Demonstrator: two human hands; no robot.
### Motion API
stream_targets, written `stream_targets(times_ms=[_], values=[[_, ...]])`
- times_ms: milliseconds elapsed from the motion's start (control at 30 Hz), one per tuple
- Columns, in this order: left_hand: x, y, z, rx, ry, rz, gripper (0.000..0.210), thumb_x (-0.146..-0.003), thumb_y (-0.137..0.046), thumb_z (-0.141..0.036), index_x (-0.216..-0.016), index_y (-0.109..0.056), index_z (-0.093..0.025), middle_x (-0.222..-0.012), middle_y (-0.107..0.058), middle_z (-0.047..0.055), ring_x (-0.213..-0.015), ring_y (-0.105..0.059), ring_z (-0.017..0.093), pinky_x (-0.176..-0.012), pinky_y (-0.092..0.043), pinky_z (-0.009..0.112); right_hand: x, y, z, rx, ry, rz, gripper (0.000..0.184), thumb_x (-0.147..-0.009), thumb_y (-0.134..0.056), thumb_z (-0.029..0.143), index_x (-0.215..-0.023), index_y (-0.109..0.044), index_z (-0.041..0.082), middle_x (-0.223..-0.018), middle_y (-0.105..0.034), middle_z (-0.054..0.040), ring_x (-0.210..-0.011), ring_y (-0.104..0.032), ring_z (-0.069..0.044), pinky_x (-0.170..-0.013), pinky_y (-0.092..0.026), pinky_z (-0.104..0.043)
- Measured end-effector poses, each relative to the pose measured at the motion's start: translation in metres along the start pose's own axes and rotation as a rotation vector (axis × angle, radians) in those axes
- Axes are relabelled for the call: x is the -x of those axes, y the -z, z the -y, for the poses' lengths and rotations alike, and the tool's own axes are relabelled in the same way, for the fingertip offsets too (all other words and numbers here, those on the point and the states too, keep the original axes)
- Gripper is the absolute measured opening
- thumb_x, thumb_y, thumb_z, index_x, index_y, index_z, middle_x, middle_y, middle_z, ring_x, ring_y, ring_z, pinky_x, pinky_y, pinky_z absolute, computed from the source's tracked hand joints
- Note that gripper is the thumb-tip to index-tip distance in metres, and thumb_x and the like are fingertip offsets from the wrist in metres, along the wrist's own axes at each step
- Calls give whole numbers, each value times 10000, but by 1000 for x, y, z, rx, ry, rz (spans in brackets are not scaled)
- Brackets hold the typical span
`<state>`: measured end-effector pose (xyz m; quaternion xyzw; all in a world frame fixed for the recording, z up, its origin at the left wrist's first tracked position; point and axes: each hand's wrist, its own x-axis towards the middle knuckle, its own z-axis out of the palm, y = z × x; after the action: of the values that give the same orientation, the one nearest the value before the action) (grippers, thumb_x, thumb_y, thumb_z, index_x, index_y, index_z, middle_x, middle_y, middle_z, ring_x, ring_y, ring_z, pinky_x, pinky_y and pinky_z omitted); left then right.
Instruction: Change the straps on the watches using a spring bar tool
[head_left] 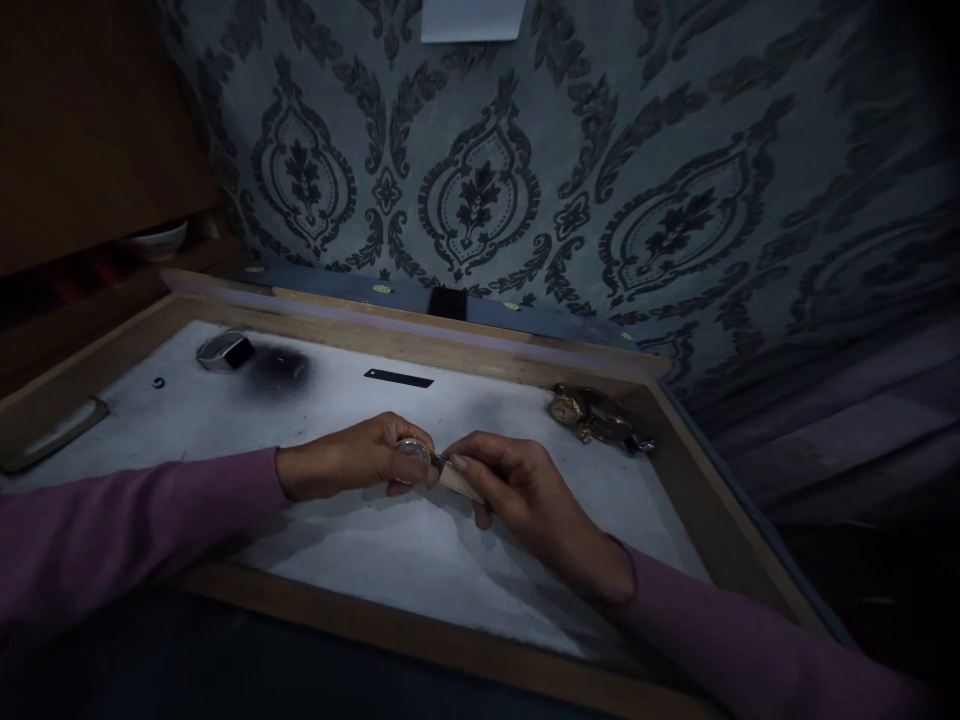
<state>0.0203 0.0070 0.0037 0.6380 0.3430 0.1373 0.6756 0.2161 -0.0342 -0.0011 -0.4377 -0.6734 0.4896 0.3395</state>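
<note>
Left hand (352,462) pinches a small round silver watch case (413,450) steady over the white padded wooden tray (360,545), while right hand (517,490), fingers clamped, levers a pale flat-handled tool (459,480) at its rim.

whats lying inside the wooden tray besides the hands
On the tray's white lining: watches, black strip, grey object. The lining beneath the hands is covered.

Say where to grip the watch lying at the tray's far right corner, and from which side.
Take the watch by the rim of its round case, from above and the left. The tray's wooden wall blocks the right side, and its strap trails right, seemingly too slack to lift by.
</note>
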Motion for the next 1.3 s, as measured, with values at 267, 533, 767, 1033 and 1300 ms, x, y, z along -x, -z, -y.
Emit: stream_targets(times_ms=[267,533,767,1033,1300], values=[[1,-2,-2,19,16,3,170,-762,-609,-252,-637,-555,-150,-494,-446,-67,-489,-353,75,-516,-261,233,2,1,0,91,42,-5,217,-907,-518,222,-863,-715,141,-475,-519,47,-410,-480,-83,-444,-373,-203],[2,-3,-2,17,15,12,228,-767,-636,-335,-647,-562,-156,-501,-453,-65,-495,-357,81,-518,-256,239,2,0,-1,110,84,-14,235,-906,-511,217,-869,-730,143,-453,-507,49,-391,-462,-74,-419,-360,-194],[2,-4,-1,26,16,11,228,-758,-639,-376,-697,-589,-163,-492,-449,-66,-497,-356,90,-525,-258,247,4,0,-3,103,87,-18,235,-910,-523,240,-892,-740,152,-454,-508,48,-381,-455,-76,-402,-360,-196],[5,-5,-2,57,41,8,206,-763,-631,-357,-718,-604,-157,-503,-448,-68,-486,-347,82,-512,-239,244,3,-2,-2,91,91,-12,274,-921,-523,311,-868,-742,156,-467,-514,38,-382,-445,-76,-391,-353,-200],[3,-6,0,101,-2,-10,313,-765,-668,-443,-720,-596,-142,-515,-459,-66,-498,-369,80,-519,-268,239,2,0,-1,89,99,-13,249,-903,-521,255,-854,-742,151,-464,-509,42,-382,-449,-74,-403,-353,-197]])
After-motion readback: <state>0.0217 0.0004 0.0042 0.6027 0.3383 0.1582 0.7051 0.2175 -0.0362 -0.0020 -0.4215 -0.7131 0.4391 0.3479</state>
